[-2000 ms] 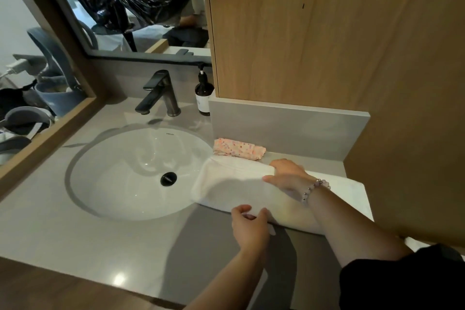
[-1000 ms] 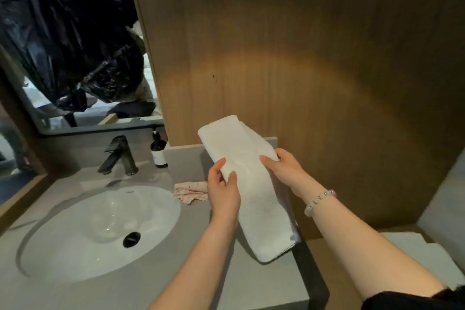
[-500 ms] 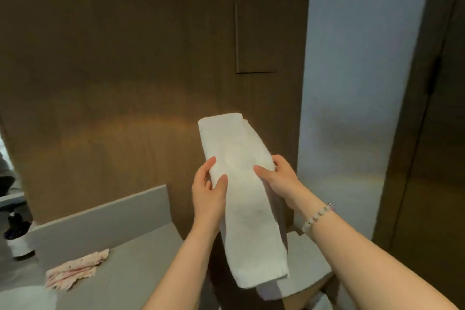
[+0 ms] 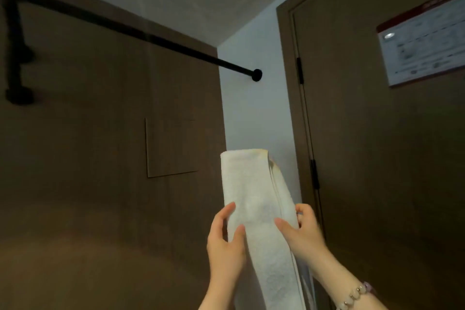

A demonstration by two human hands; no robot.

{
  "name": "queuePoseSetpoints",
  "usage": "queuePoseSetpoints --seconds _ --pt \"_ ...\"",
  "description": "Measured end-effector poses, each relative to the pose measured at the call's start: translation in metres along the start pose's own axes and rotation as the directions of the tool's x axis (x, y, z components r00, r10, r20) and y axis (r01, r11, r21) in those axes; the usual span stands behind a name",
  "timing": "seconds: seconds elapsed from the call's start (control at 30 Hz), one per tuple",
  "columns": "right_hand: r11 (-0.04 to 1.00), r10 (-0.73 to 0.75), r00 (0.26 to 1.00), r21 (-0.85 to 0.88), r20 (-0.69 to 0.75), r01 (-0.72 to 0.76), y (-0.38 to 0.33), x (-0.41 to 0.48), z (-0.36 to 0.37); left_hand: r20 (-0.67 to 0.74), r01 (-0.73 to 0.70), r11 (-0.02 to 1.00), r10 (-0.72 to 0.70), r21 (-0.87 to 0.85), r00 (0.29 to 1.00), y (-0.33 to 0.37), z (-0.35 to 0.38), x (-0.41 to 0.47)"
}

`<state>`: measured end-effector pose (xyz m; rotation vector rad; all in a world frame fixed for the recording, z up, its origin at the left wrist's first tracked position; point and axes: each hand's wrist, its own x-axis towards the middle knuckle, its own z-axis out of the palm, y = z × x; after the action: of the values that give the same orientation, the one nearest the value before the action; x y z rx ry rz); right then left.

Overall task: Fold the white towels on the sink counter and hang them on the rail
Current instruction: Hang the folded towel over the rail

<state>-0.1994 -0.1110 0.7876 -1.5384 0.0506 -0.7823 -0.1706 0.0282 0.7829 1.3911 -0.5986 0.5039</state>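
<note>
Head camera: we hold the folded white towel [image 4: 254,191] upright between left hand [image 4: 225,239] and right hand [image 4: 302,231], fingers [image 4: 226,212] pinching its edges, well below the black rail [image 4: 151,38], where a loose pinch could let the folds slip open during the lift.
</note>
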Motion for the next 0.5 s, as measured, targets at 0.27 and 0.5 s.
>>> queuePoseSetpoints --seconds 0.27,0.5 --pt "0.986 -0.168 0.986 0.013 -0.008 0.168 -0.041 0.073 -0.048 -0.027 -0.181 0.978 0.185 0.102 0.982 0.029 0.071 0.055" --pt "0.942 -0.331 0.943 -0.067 -0.015 0.33 -0.06 0.15 -0.045 -0.065 -0.361 0.917 0.376 0.167 0.924 0.031 0.092 0.123"
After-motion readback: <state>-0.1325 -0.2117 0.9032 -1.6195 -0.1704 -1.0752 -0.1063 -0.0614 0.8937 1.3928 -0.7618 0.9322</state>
